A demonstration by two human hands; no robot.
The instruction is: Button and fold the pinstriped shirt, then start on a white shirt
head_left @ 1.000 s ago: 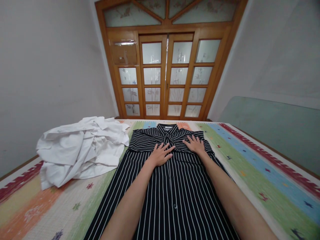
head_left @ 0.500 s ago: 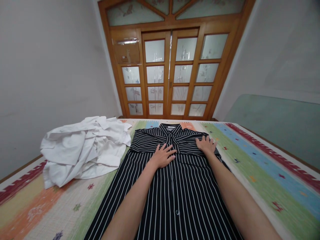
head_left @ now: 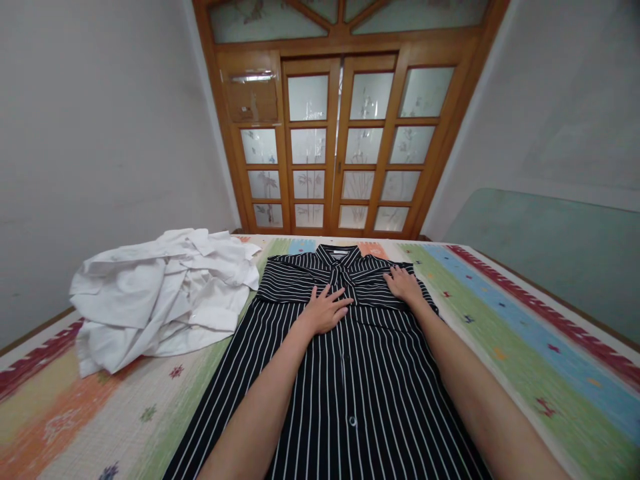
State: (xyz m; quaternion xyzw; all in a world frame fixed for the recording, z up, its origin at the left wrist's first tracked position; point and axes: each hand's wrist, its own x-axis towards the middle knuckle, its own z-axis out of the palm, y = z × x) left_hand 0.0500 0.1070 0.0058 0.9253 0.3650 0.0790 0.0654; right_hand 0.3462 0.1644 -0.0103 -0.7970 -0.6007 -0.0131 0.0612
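Note:
A black shirt with white stripes [head_left: 373, 360] lies front up before me, its collar at the far end. Both sleeves are laid inward across the chest, their stripes running crosswise. My left hand [head_left: 325, 311] rests on the chest just left of the button line, fingers spread, holding nothing. Farther right, my right hand [head_left: 404, 285] lies on the folded sleeve close to the shirt's right edge. Its fingers are stretched out over the cloth, not gripping it. A round button shows on the lower front, between my forearms.
Left of the shirt is a crumpled heap of white cloth [head_left: 165, 300]. Everything lies on a patterned, coloured cover [head_left: 505, 333]. A pale green panel [head_left: 550, 247] stands along the right side. Beyond the far edge are wooden doors with glass panes [head_left: 337, 147].
My right hand has slid slightly inward and away from me across the folded sleeve. My left hand stays at about the same spot on the chest. The view has shifted a little.

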